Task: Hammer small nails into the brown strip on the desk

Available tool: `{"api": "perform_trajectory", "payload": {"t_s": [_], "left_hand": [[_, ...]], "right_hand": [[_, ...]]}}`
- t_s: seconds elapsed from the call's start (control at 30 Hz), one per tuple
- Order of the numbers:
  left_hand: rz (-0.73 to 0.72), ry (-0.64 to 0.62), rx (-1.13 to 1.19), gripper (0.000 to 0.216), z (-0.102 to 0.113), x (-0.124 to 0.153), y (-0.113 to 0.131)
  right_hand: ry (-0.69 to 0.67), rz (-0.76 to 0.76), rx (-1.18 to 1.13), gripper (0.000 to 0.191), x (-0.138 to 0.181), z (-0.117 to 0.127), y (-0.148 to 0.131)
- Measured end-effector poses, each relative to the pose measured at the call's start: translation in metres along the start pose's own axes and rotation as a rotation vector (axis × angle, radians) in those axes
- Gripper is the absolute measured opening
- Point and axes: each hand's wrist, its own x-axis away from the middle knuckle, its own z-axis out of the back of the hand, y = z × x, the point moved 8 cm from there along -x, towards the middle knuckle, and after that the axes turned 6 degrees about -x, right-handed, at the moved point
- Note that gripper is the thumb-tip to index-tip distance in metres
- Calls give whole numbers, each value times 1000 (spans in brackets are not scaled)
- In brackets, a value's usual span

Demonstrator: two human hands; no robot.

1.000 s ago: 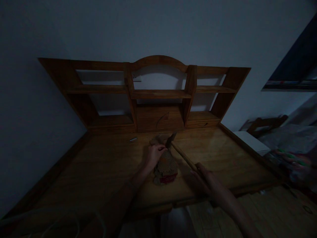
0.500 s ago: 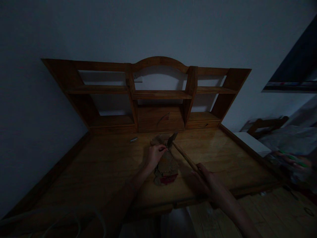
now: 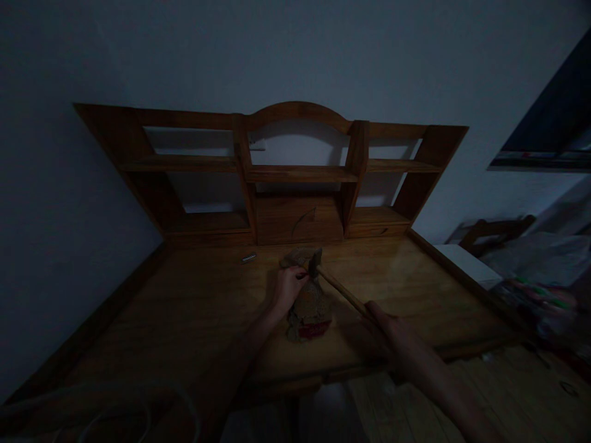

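Note:
My right hand (image 3: 381, 320) is wrapped round the wooden handle of a hammer (image 3: 341, 289), whose dark metal head is over the upper part of a brown, coarse-woven sack (image 3: 311, 304). The sack lies on the desk and has a red patch near its lower end. My left hand (image 3: 289, 286) is closed in a pinch at the sack's narrow neck, right beside the hammer head. What its fingertips hold is too small and dark to make out.
The wooden desk (image 3: 198, 301) carries a shelf unit (image 3: 300, 175) along its back, against the wall. A small metallic cylinder (image 3: 249, 258) lies left of the sack. To the right stand a white surface (image 3: 466, 263) and a wooden chair (image 3: 498, 231) with plastic-wrapped things.
The hammer head has come down and slightly left, closer to my left fingertips. My left hand keeps its pinch at the sack's neck.

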Motion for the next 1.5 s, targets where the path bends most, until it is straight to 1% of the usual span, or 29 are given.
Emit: {"api": "perform_trajectory", "payload": {"t_s": [0.07,0.23,0.4,0.57,0.63,0.8,1.0,1.13,1.27,1.37,1.5], "left_hand": [[-6,-4,-1,9,0,0,1],[7,-28,51,7,1,1,3],[30,-37,76,9,-2,0,-1],[41,-38,56,9,-6,-2,-5],[33,-29,56,9,-6,-1,-5],[-20,-31,9,9,-2,0,-1],[-11,-31,28,9,4,1,8],[15,-44,25,8,7,1,12],[23,-57,-6,10,6,1,10],[8,-59,4,10,4,0,8],[6,-44,51,10,3,0,7]], "right_hand": [[-2,11,-2,32,0,1,-3],[51,14,-51,28,-3,8,-8],[22,-24,-50,26,-5,7,-7],[91,-17,-69,26,-8,6,-2],[85,-15,-63,26,-9,4,-1],[5,-4,-44,24,-6,0,-7],[58,20,-100,26,-4,4,-9],[47,19,-100,28,-6,3,-7],[16,8,-83,29,-5,2,-9],[27,-2,-69,28,-4,4,-11],[40,31,-62,25,-4,5,-12]]}}
